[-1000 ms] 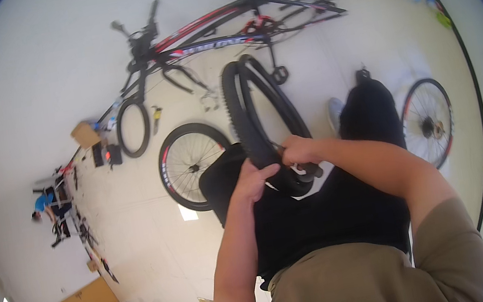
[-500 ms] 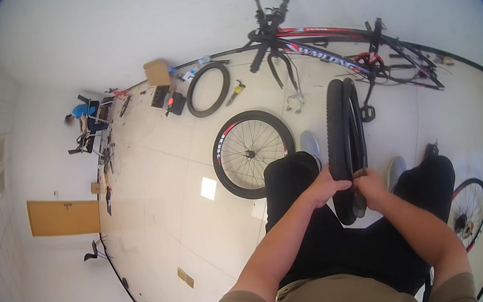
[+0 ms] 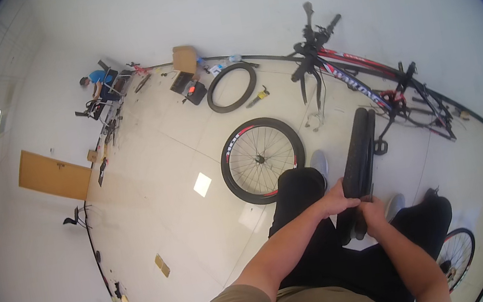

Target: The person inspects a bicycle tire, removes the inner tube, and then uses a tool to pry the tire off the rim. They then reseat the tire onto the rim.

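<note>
A black bicycle tire (image 3: 357, 155) stands upright between my knees, seen nearly edge-on and leaning to the right at its top. My left hand (image 3: 336, 200) is closed on its near left side, thumb toward the middle. My right hand (image 3: 373, 215) grips the near right side, with its fingers curled and partly hidden. The hands almost touch. Whether an inner tube lies inside the tire cannot be made out. Beyond my left knee a spoked wheel with its tire (image 3: 263, 160) lies flat on the floor.
Against the wall leans a bicycle frame (image 3: 357, 85) without wheels. A loose tire (image 3: 232, 88), a yellow tool (image 3: 258, 96), an open toolbox (image 3: 188, 88) and a cardboard box (image 3: 184, 59) lie far off. Another wheel (image 3: 457, 259) is by my right leg. A person (image 3: 95, 82) sits at far left.
The head view has shifted and turned. The tire has tilted rightward at its top, and the gap between its two sides shows narrower. Both hands keep their hold.
</note>
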The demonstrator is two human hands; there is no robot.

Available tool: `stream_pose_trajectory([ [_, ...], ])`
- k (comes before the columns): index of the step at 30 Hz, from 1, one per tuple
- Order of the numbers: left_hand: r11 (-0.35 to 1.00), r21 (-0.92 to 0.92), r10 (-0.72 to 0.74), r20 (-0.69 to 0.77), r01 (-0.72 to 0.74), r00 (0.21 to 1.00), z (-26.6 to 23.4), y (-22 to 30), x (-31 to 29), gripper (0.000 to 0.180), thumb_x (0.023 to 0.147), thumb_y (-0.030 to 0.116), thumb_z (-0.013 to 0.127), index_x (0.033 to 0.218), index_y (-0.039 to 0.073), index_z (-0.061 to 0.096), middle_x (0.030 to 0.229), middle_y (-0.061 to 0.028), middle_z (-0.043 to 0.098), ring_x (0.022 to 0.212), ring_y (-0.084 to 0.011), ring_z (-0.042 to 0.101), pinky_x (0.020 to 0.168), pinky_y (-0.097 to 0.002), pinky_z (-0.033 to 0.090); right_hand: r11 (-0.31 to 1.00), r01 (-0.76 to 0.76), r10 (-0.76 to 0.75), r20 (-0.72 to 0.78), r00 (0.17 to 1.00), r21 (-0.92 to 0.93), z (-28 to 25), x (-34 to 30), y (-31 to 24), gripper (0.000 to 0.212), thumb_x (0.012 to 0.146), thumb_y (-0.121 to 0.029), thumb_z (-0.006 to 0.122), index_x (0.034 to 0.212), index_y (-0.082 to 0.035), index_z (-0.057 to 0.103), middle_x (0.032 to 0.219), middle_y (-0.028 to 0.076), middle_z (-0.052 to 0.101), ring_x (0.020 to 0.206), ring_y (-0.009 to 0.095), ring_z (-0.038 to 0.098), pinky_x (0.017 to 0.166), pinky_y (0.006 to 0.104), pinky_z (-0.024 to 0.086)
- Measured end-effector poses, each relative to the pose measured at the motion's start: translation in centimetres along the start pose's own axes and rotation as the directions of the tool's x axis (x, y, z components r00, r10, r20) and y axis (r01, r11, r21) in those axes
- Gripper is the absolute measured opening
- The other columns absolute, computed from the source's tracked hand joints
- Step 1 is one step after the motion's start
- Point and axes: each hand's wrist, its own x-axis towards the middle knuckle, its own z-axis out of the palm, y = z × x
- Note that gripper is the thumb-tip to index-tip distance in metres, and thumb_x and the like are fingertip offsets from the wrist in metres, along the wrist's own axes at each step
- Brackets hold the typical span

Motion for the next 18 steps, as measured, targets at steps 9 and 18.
stream_pose_trajectory([
  [9, 0.989, 0.125, 0.092, -0.124, -0.077, 0.988, 1.4, 1.4, -0.8, 0.075, 0.076, 0.016, 0.08, 0.135, -0.006, 0.039, 0.122, -0.0222, 0.059, 0.117, -0.0323, 0.058, 0.103, -0.0372, 0.044, 0.997, -0.039, 0.029, 0.146, 0.989, 0.062, -1.6, 1.4, 0.4, 0.027, 0.075, -0.003, 0.055, 0.102, -0.004, 0.059, 0.079, 0.008, 0.056, 0.068, 0.021, 0.055, 0.058, 0.0324, 0.044],
  [18, 0.993, -0.112, 0.04, 0.061, -0.033, 0.997, 0.9, 2.3, -1.5, 0.051, 0.075, 0.021, 0.08, 0.118, 0.003, 0.061, 0.104, -0.0089, 0.067, 0.099, -0.0228, 0.064, 0.086, -0.0351, 0.052, 0.995, -0.032, 0.012, 0.204, 0.979, 0.097, -2.7, 3.4, 1.7, 0.031, 0.067, 0.002, 0.051, 0.098, -0.001, 0.056, 0.083, 0.011, 0.054, 0.068, 0.026, 0.055, 0.057, 0.0374, 0.047],
])
